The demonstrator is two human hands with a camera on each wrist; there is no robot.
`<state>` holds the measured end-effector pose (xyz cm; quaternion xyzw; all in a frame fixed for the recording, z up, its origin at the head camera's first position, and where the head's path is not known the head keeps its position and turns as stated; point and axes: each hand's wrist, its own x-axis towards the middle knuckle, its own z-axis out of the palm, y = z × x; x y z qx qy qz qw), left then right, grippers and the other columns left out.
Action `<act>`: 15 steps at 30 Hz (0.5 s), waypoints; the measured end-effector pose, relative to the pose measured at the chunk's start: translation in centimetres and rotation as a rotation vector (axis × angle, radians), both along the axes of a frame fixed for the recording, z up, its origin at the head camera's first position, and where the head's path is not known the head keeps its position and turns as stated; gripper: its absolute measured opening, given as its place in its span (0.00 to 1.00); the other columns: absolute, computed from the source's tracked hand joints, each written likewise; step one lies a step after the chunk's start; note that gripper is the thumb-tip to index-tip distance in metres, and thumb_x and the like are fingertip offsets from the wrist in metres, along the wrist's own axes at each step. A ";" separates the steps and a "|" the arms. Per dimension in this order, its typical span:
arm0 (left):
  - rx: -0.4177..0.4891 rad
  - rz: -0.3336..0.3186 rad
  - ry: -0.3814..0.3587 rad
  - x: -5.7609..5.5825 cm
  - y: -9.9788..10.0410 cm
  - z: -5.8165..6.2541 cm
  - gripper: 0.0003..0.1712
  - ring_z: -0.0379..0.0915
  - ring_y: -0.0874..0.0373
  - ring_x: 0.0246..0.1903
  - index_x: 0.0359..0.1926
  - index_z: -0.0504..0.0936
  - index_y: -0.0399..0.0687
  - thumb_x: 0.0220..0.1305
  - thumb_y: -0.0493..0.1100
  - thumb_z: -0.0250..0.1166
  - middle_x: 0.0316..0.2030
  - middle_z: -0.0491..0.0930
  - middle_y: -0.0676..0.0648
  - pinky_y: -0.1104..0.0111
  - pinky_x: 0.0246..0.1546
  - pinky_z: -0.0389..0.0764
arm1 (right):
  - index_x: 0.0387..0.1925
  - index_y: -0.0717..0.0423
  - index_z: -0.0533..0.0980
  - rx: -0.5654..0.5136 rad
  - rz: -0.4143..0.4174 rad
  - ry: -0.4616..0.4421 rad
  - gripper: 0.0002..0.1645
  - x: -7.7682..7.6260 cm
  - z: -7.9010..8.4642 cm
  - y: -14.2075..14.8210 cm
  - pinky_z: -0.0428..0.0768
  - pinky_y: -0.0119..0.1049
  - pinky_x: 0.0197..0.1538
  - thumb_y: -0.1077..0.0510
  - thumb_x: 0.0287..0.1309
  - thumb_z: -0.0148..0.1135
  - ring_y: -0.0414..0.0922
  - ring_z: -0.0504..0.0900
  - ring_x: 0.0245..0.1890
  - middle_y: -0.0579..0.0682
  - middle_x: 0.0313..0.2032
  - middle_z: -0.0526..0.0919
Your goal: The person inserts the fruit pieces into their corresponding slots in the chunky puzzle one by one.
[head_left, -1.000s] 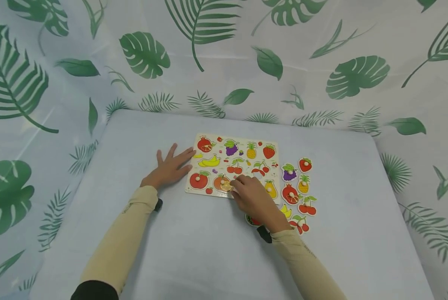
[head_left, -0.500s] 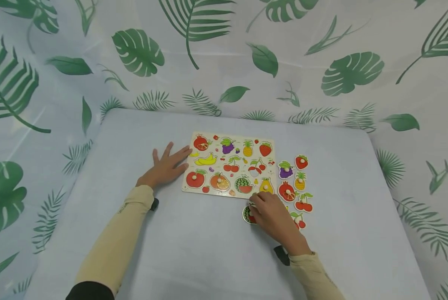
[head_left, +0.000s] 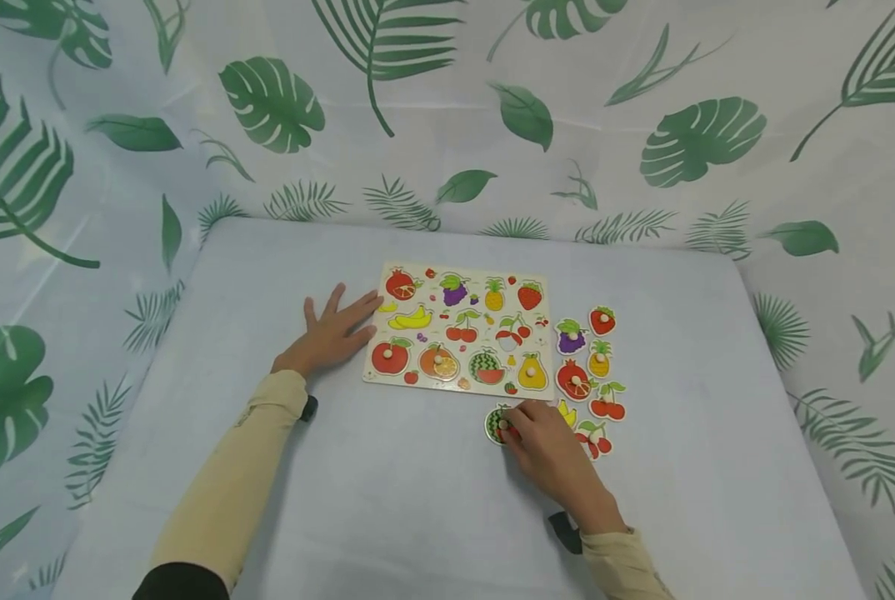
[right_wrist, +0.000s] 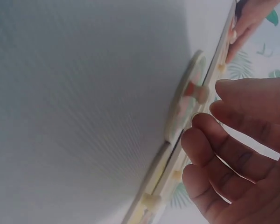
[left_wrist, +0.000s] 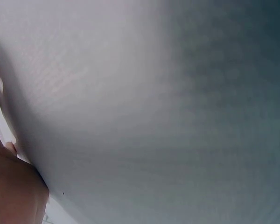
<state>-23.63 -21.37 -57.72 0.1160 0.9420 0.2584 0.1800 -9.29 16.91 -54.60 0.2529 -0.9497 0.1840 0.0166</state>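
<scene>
The wooden fruit puzzle board lies on the table. My left hand rests flat at its left edge, fingers spread and fingertips at the rim. Below the board's lower right edge lies a loose knobbed watermelon piece. My right hand is over its right side. In the right wrist view, the loosely bent fingers and thumb are right by the piece's knob, not closed round it. Knobbed apple, orange and pear pieces sit in the board's bottom row.
Right of the board lie several loose knobbed pieces, among them grapes, a strawberry, a pineapple, a pomegranate and cherries. A banana piece is partly behind my right hand. Leaf-printed cloth backs the table.
My right hand has left the orange piece on the board and come down to the right, to the loose watermelon piece. The left hand stays at the board's edge. The head view has shifted slightly.
</scene>
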 end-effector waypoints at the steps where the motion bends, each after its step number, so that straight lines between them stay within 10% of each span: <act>1: 0.002 -0.001 0.002 0.0 0.0 0.0 0.40 0.14 0.44 0.83 0.87 0.53 0.64 0.82 0.60 0.53 0.86 0.46 0.55 0.36 0.71 0.11 | 0.46 0.61 0.86 -0.003 0.004 0.003 0.18 0.0 -0.1 -0.1 0.86 0.47 0.51 0.63 0.55 0.84 0.51 0.83 0.45 0.52 0.42 0.85; 15: 0.005 0.006 -0.001 0.0 0.0 0.1 0.39 0.15 0.45 0.83 0.87 0.53 0.65 0.82 0.60 0.53 0.86 0.46 0.56 0.37 0.71 0.11 | 0.44 0.61 0.85 -0.018 -0.014 -0.003 0.17 -0.3 -1.0 -1.0 0.85 0.49 0.54 0.68 0.53 0.83 0.52 0.82 0.44 0.53 0.40 0.83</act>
